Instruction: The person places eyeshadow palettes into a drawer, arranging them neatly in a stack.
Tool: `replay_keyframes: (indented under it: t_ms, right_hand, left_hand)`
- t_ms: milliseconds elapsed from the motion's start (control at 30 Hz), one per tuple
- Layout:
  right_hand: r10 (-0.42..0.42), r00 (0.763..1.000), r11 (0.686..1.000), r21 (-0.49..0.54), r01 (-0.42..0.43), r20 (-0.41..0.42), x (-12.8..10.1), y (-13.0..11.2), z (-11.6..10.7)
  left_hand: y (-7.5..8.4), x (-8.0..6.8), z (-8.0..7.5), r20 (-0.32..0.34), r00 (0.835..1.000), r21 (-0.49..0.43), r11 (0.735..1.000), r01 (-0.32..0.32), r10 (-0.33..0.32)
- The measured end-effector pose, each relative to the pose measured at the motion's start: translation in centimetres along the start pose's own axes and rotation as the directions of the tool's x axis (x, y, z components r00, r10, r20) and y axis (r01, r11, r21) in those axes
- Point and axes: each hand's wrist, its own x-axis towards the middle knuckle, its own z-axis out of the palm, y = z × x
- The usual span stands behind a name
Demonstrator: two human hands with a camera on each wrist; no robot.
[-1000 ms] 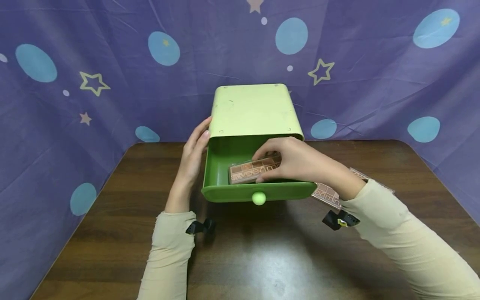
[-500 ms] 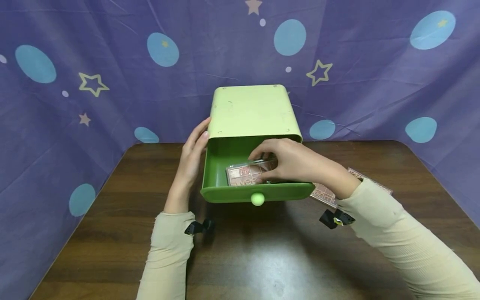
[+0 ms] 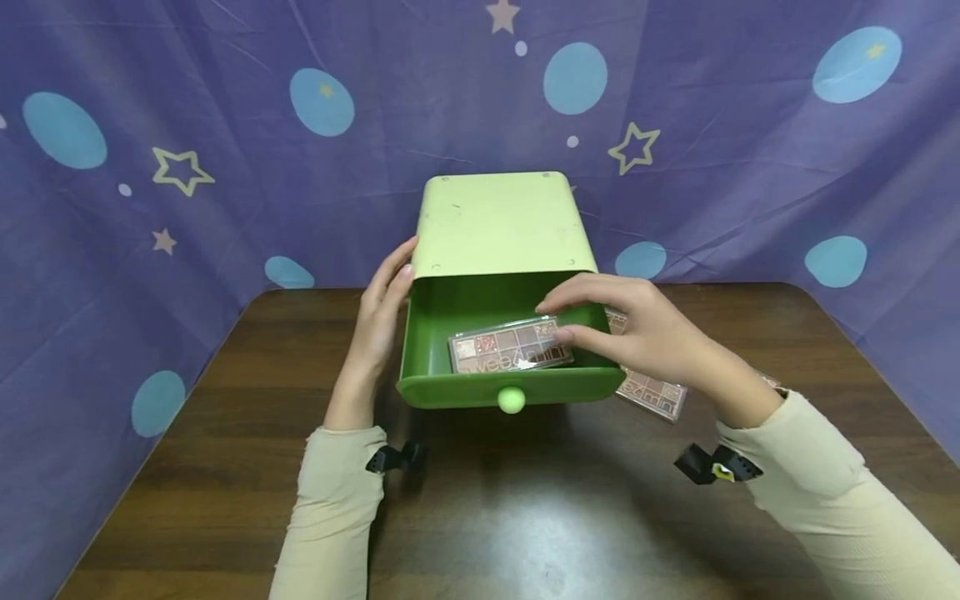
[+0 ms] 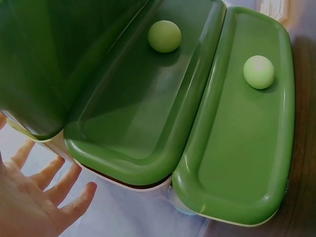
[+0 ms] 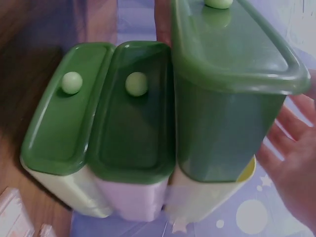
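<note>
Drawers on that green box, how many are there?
3. The top drawer is pulled out, with a makeup case lying inside. The middle drawer and bottom drawer beneath it are pushed in. None seem hidden.

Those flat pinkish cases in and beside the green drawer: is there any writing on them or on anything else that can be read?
"wee" shows in large pale letters on the palette in the drawer, the rest blurred.
"mi" is about all that reads, upside down, on the palette on the table.
The green drawer and the purple cloth bear no words; the cloth has only stars and dots.
</note>
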Motion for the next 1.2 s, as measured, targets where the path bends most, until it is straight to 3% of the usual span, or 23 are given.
replay_keyframes:
  t_ms: [167, 367, 533, 700, 967, 1200]
  right_hand:
    - [-0.062, 0.987, 0.998, 0.02, 0.065, -0.147, -1.8, 0.3, -0.6]
    - [0.033, 0.967, 0.999, 0.044, -0.022, -0.252, -3.6, 0.5, -1.6]
    - [0.084, 0.947, 0.991, -0.07, -0.111, -0.311, -5.4, 1.1, -2.3]
    - [0.124, 0.94, 0.973, -0.145, -0.177, -0.317, -7.4, 2.2, -2.9]
    - [0.247, 0.931, 0.946, -0.14, -0.292, -0.269, -10.8, 3.7, -3.8]
    - [0.344, 0.899, 0.913, -0.127, -0.388, -0.271, -13.3, 5.2, -3.3]
  left_hand:
    - [0.0, 0.0, -0.1, 0.001, 1.0, -0.002, 1.0, 0.004, -0.004]
    - [0.2, 0.2, 0.0, 0.003, 1.0, -0.006, 1.0, -0.005, 0.005]
    - [0.2, 0.1, 0.0, 0.011, 1.0, -0.011, 1.0, -0.008, 0.008]
    - [0.0, 0.0, 0.0, 0.007, 1.0, -0.008, 1.0, -0.005, 0.005]
    - [0.0, -0.1, 0.1, 0.0, 1.0, 0.003, 1.0, 0.006, -0.006]
    - [0.0, 0.0, 0.0, 0.001, 1.0, -0.001, 1.0, -0.001, 0.001]
